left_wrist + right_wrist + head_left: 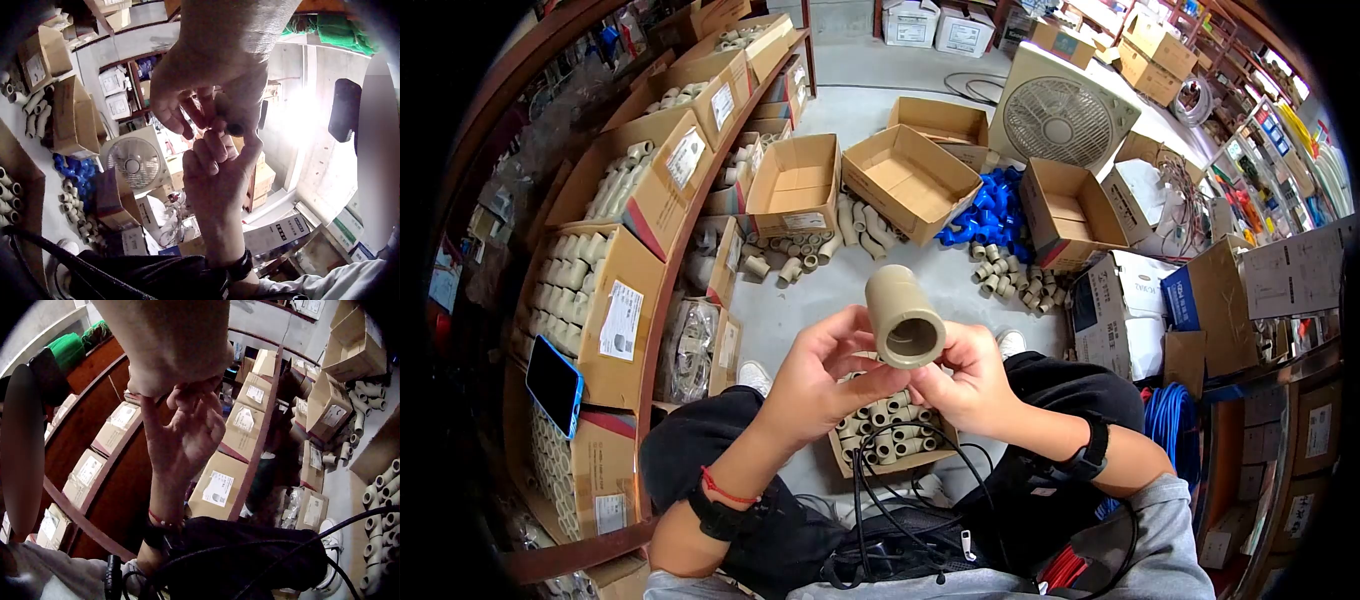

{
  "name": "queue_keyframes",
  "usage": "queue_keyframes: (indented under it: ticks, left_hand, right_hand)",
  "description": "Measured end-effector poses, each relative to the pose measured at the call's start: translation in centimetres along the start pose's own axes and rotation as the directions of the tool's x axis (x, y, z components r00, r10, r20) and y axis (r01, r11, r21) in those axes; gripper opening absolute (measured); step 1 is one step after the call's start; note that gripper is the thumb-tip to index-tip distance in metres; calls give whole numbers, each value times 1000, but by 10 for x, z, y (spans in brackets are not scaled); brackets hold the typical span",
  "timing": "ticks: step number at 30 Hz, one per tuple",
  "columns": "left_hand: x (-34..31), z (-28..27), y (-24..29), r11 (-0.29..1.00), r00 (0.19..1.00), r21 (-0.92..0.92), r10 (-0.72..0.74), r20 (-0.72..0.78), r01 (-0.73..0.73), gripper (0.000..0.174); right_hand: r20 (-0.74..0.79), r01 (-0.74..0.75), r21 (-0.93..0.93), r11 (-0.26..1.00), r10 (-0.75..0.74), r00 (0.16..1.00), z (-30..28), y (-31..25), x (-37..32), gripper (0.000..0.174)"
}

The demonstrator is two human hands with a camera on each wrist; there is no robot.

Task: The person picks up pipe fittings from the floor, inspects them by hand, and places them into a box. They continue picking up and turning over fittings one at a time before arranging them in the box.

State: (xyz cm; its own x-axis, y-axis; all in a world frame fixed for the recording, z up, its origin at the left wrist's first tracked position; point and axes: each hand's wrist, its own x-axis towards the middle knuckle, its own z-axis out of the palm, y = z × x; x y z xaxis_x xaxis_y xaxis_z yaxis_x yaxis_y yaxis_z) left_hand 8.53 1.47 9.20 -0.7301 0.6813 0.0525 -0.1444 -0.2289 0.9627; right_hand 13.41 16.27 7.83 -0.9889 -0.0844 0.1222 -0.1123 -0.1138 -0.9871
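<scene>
A beige pipe fitting (905, 315), a short hollow cylinder, is held up in front of the body in the head view, its open end facing the camera. The left hand (825, 370) grips it from the left with thumb and fingers. From the other side the right hand (970, 375) pinches its lower edge, the two thumbs close together beneath the rim. Below the hands stands a cardboard box (898, 464) of similar beige fittings. In the left wrist view the left hand (209, 75) hides most of the fitting, and the right hand (219, 175) meets it.
Shelves at left carry boxes of fittings (570, 290) and a phone (555, 388). Ahead lie open cardboard boxes (910, 180), blue fittings (997, 212) and a fan (1060, 115). Black cables (860, 510) cross the lap. Blue coiled tubing (1170, 425) is at right.
</scene>
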Motion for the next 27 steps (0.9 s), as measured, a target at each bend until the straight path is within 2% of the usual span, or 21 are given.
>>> queue_keyframes:
  ticks: [3, 7, 12, 18, 22, 24, 27]
  left_hand:
    - [0, 1, 0, 998, 1000, -64, -2, 15, 3, 32]
    - [0, 0, 0, 997, 999, -60, -38, 11, 38, 38]
    - [-1, -3, -3, 995, 997, -78, -66, 33, 69, 46]
    - [-2, -2, -3, 970, 985, -175, -170, 21, 171, 53]
    - [-2, -1, -3, 976, 987, -149, -162, -2, 160, 52]
    - [-2, 0, -3, 976, 990, -167, -141, -6, 138, 51]
    - [-3, -2, -3, 991, 993, -66, -118, -12, 117, 50]
  right_hand:
    - [2, 6, -18, 1000, -6, 1000, 1, -3, 0, 13]
    - [11, 9, -25, 1000, -8, 1000, 0, 1, 0, 14]
    - [102, 87, -53, 995, -82, 991, -4, 4, 1, 14]
    - [148, 110, -98, 989, -95, 984, -5, -2, 3, 16]
    - [185, 131, -107, 986, -109, 977, -5, -6, 3, 21]
    - [195, 191, -126, 974, -164, 967, -5, -6, 4, 23]
    - [192, 286, -146, 947, -257, 947, -3, -6, 6, 25]
